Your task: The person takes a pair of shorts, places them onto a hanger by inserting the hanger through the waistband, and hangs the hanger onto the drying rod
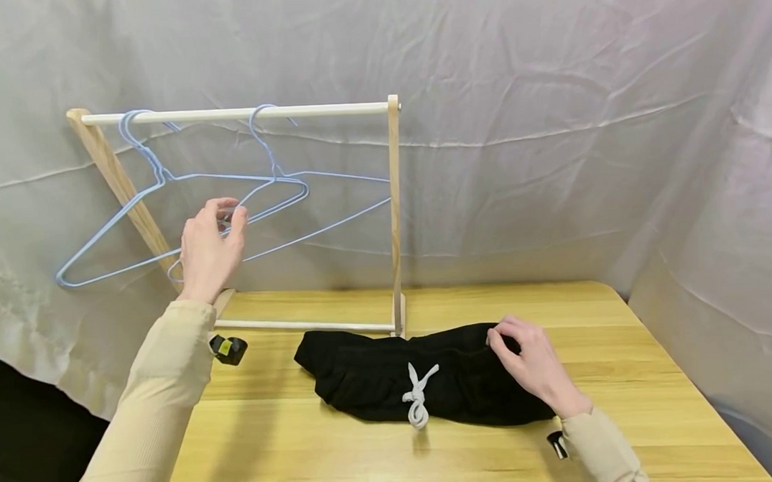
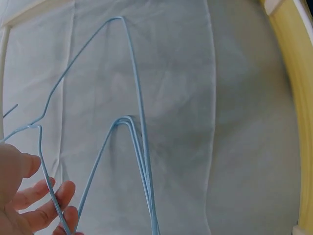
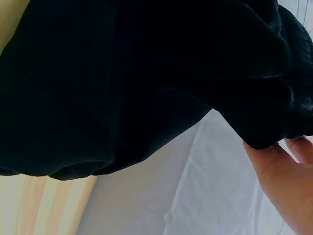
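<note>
My left hand (image 1: 211,245) is raised at the near arm of a blue wire hanger (image 1: 341,173) that hangs from the rack's top bar. In the left wrist view, the wire of this hanger (image 2: 44,169) passes between thumb and fingers, with the fingers (image 2: 65,193) behind it and the thumb apart from it. A black drawstring garment (image 1: 366,371) lies bunched on the table, its white cord (image 1: 417,398) tied in front. My right hand (image 1: 530,357) pinches the garment's upper right edge. The right wrist view shows thumb and fingertips at the hem of the black cloth (image 3: 98,98).
The clothes rack (image 1: 394,219) has wooden side posts and a white top bar (image 1: 225,114). More blue hangers (image 1: 101,232) hang together at its left. The wooden table (image 1: 625,374) ends before a grey curtain (image 1: 550,155) at the back and right.
</note>
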`<state>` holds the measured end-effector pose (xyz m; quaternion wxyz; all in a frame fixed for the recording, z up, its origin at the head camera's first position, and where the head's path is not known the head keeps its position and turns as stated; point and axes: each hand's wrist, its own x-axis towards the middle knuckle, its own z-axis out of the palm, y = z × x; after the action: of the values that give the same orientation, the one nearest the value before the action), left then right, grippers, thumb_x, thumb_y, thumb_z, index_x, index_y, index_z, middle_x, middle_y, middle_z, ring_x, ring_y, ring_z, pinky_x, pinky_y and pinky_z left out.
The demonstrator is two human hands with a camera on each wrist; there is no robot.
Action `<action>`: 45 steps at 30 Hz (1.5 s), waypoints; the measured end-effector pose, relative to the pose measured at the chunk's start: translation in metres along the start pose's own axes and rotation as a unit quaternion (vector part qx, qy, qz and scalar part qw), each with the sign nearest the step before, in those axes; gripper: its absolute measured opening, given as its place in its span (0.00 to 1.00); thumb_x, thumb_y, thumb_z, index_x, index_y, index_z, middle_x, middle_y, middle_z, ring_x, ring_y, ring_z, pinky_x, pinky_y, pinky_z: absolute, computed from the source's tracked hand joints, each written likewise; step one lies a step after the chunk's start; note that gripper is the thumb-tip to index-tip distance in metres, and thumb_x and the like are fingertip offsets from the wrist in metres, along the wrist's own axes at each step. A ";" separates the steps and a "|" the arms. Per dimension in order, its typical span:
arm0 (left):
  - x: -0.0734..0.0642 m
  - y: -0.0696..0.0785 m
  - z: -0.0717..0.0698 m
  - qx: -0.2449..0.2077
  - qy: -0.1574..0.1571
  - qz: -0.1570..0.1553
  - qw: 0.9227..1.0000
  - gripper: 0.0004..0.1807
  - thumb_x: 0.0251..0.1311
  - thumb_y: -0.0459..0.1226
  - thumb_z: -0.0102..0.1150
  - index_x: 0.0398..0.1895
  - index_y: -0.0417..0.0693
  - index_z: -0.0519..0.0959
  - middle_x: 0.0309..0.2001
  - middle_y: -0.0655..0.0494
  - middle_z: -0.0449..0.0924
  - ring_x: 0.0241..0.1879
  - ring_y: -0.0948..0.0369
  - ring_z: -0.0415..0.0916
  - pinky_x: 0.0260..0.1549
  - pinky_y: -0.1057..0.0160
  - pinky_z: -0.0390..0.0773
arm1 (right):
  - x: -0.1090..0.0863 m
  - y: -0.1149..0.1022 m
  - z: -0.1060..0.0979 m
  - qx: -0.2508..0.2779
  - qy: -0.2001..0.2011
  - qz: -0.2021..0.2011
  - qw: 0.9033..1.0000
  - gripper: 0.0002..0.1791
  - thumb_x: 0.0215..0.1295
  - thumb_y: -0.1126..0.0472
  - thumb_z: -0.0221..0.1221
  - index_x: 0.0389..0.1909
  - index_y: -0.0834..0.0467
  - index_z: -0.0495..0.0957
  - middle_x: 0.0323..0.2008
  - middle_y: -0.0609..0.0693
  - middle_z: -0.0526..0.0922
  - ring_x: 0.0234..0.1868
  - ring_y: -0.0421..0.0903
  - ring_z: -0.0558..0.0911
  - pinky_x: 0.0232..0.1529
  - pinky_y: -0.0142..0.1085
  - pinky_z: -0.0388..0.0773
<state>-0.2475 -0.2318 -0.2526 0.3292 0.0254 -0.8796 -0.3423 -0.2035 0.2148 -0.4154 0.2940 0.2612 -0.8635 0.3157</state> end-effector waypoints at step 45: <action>-0.031 0.002 -0.018 -0.140 0.278 0.001 0.950 0.21 0.70 0.46 0.59 0.40 0.33 0.85 0.29 0.89 0.69 0.29 0.79 0.63 0.38 0.76 0.61 | -0.003 -0.008 0.011 -0.020 -0.026 0.112 0.993 0.11 0.69 0.69 0.53 0.33 0.53 0.81 0.37 0.46 0.78 0.38 0.45 0.78 0.42 0.42 0.72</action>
<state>-0.2125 -0.2320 -0.2587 0.5612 0.0723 -0.6963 -0.4415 -0.2002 0.2021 -0.4208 0.2399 0.1646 -0.9009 0.3222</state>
